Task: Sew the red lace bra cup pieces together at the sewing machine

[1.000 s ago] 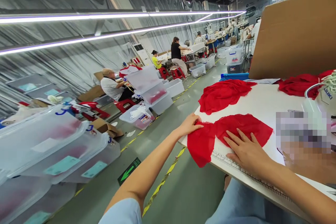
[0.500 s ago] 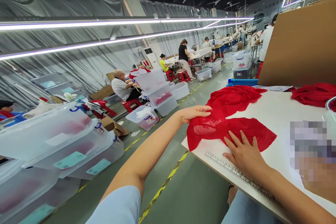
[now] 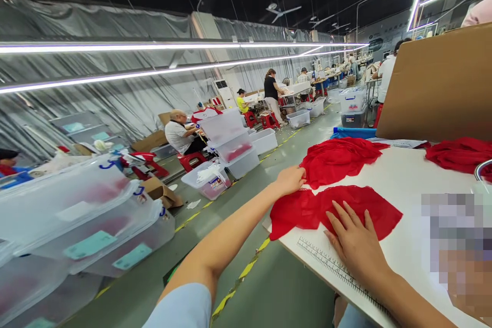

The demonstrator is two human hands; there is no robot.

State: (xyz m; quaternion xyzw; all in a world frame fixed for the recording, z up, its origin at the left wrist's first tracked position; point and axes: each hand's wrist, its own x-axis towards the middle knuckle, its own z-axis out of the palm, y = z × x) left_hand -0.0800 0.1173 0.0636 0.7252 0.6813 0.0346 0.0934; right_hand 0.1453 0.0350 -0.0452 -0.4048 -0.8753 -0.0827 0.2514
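My right hand [image 3: 357, 248] lies flat with spread fingers on a red fabric piece [image 3: 361, 205]. This piece is spread on the white table by the printed ruler scale [image 3: 330, 261], its left end reaching the table edge. My left hand [image 3: 291, 180] is closed at the left side of a crumpled red fabric pile [image 3: 342, 159], just above the flat piece. Its fingers curl over red fabric at the pile's edge; the fingertips are partly hidden.
Another red fabric heap [image 3: 461, 156] lies at the table's far right. A cardboard sheet [image 3: 438, 87] stands behind the white table [image 3: 407, 174]. Clear plastic bins [image 3: 92, 230] are stacked to the left across the aisle. A seated person [image 3: 179, 133] and other people work farther back.
My left hand has moved slightly down and its fingers have curled in. The left part of the flat piece, lifted and folded before, now lies flatter. My right hand stays on the fabric.
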